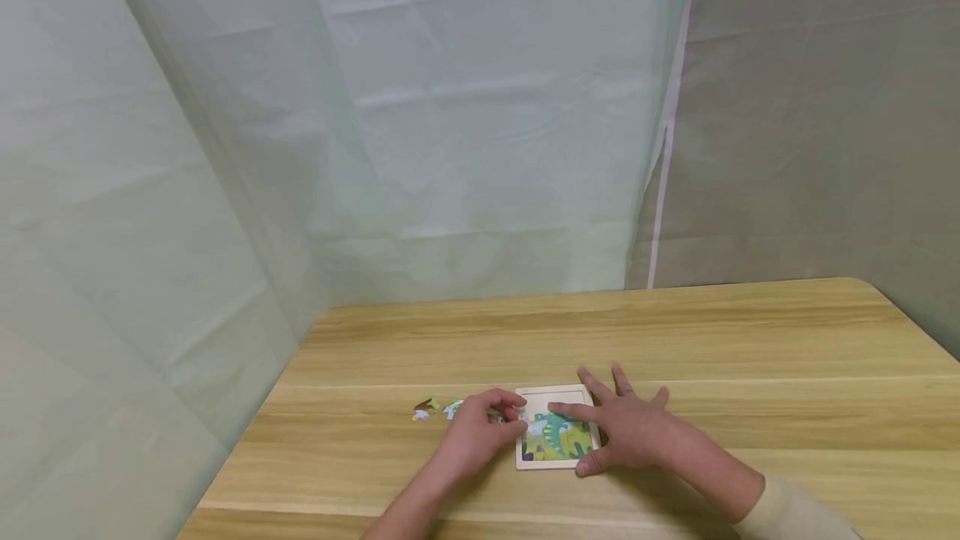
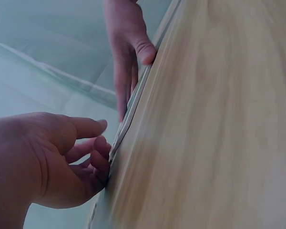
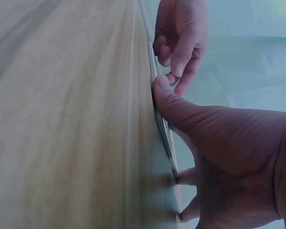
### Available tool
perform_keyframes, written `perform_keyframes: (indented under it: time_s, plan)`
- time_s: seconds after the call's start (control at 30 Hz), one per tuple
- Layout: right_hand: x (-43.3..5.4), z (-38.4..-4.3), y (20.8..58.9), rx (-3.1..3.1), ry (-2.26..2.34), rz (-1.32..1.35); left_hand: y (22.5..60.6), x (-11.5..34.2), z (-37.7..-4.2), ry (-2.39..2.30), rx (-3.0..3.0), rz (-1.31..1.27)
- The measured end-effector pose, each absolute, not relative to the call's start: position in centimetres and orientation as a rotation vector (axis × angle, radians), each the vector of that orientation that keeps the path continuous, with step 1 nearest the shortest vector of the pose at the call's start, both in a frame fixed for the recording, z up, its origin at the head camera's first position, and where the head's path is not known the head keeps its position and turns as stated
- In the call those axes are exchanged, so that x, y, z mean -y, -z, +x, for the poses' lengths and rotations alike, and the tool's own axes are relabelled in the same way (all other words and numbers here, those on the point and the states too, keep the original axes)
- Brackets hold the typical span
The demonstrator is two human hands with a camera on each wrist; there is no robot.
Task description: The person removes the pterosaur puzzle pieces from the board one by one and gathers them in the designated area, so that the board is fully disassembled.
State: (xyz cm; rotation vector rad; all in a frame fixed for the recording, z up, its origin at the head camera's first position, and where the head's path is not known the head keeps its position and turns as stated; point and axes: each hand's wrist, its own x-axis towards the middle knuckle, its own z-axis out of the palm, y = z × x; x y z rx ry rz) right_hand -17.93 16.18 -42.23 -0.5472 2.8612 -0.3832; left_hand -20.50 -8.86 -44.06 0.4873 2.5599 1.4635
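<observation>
A wooden jigsaw puzzle tray (image 1: 555,464) lies flat, its lower part filled with pieces that show a green dinosaur (image 1: 553,433). Bare wood shows along the top of its recess. At the tray's left side is my left hand (image 1: 477,432), fingers bent and thumb apart from the index fingertip; no piece shows between them in the left wrist view. My right hand (image 1: 633,427) spreads over the right side, index finger reaching across the picture and thumb (image 3: 166,93) at the near right corner. Loose puzzle pieces (image 1: 425,409) lie left of the tray, some partly hidden behind my left hand.
The wood-grain table (image 1: 360,457) extends on all sides of the tray. Pale cloth sheets (image 1: 480,123) hang behind its far edge and along the left, with a greyer sheet (image 1: 802,123) at the right.
</observation>
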Motion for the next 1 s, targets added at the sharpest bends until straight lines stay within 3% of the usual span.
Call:
perform_keyframes:
  time_s: [1.0]
  plan:
    - [-16.2, -17.6, 42.2, -2.881, 0.401, -0.575, 43.7, 7.6, -19.7, -1.373, -2.605, 0.495]
